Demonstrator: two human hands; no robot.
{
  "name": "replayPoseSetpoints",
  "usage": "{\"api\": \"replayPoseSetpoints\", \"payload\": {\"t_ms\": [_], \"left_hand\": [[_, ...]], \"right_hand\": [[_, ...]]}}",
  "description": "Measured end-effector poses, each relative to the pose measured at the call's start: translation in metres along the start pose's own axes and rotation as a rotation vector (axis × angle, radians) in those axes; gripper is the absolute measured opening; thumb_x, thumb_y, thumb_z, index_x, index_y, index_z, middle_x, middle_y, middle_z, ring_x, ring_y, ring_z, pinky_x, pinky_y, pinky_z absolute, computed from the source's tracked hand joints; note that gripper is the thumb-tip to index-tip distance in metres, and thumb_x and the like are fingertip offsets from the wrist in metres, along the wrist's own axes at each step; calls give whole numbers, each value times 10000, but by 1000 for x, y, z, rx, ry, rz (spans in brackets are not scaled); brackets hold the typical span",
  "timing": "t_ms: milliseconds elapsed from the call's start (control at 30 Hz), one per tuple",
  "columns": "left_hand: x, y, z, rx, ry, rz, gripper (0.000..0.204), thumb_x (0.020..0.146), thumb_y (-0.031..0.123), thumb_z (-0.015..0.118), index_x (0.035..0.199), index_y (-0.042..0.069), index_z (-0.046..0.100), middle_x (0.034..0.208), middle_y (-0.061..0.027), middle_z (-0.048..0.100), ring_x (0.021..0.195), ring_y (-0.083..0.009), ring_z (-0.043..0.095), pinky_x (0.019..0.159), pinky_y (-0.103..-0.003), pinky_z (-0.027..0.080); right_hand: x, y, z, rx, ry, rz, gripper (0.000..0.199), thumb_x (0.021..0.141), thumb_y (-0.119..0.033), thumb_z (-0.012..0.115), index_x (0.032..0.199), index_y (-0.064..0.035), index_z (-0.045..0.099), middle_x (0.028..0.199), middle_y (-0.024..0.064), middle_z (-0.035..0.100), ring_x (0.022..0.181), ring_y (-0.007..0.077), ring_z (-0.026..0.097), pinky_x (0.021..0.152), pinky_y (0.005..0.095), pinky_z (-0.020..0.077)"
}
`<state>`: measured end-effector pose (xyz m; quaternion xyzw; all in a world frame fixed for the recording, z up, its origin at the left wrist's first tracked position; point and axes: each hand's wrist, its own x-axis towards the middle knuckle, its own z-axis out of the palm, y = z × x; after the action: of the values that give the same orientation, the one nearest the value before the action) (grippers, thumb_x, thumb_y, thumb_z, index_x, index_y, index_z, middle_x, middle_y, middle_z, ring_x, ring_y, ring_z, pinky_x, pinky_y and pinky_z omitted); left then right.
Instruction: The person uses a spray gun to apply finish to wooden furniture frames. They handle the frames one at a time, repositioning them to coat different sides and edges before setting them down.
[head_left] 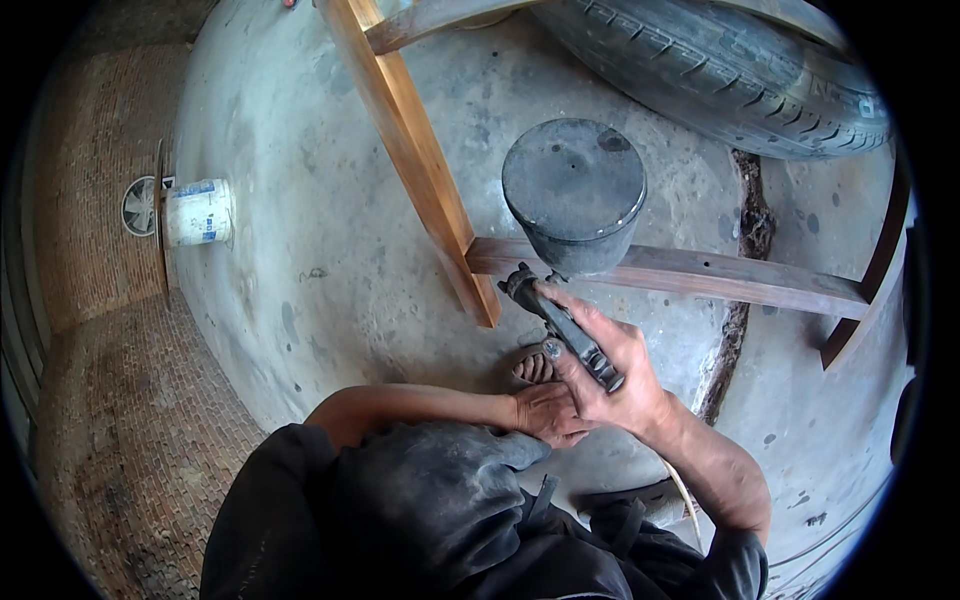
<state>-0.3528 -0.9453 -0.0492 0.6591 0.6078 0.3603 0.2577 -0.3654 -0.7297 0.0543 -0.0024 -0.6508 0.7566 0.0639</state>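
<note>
Well to the left of a dark, lidded cup, a white bucket shows on the grey floor. Closer in on that side, I follow a rail of a brown wooden frame slanting past the cup, its near end beside the nozzle of a black spray gun. The wearer's left hand bends in on the near side of the cup, up against the other hand; its fingers are curled under, and I cannot tell whether they grip anything.

The gun lies just on the near side of the cup, its long axis slanting from the right hand forward and left toward the frame's corner. The right hand is the nearer one, closed around the gun. Its grip hides the handle, and I cannot tell where the trigger stands. The cup seems mounted on the gun, though I cannot make out the joint.

Right of the cup, the frame's crosspiece emerges, partly covered by it; beyond, the picture's edge cuts off a tyre. I cannot judge the gap from nozzle to wood.
</note>
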Motion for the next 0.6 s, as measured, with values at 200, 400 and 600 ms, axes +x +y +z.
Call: {"api": "replayPoseSetpoints", "payload": {"t_ms": [200, 400, 600], "left_hand": [[-6, -4, 8, -51, -31, 7, 244, 811, 185, 710, 1029, 86, 662, 958, -148, 666, 876, -356, 681, 810, -478, 541], [-4, -6, 12, -17, -33, 63, 203, 802, 176, 711, 973, 91, 642, 922, -146, 652, 835, -354, 668, 742, -470, 533], [-8, -3, 8, 6, -19, 1, 208, 813, 204, 710, 993, 109, 665, 922, -136, 670, 840, -348, 682, 757, -470, 543]], "right_hand": [[11, -7, 0, 13, 7, 0, 586, 892, 43, 672, 1458, 6, 522, 1343, 262, 647, 1242, 379, 654, 1021, 397, 528], [20, -9, 3, 25, 29, -25, 538, 913, 50, 653, 1438, 34, 535, 1332, 250, 658, 1260, 343, 652, 1042, 385, 503], [10, -4, 1, 11, -15, -4, 599, 884, 44, 664, 1464, -14, 525, 1360, 242, 642, 1241, 377, 655, 1032, 407, 525]]}}
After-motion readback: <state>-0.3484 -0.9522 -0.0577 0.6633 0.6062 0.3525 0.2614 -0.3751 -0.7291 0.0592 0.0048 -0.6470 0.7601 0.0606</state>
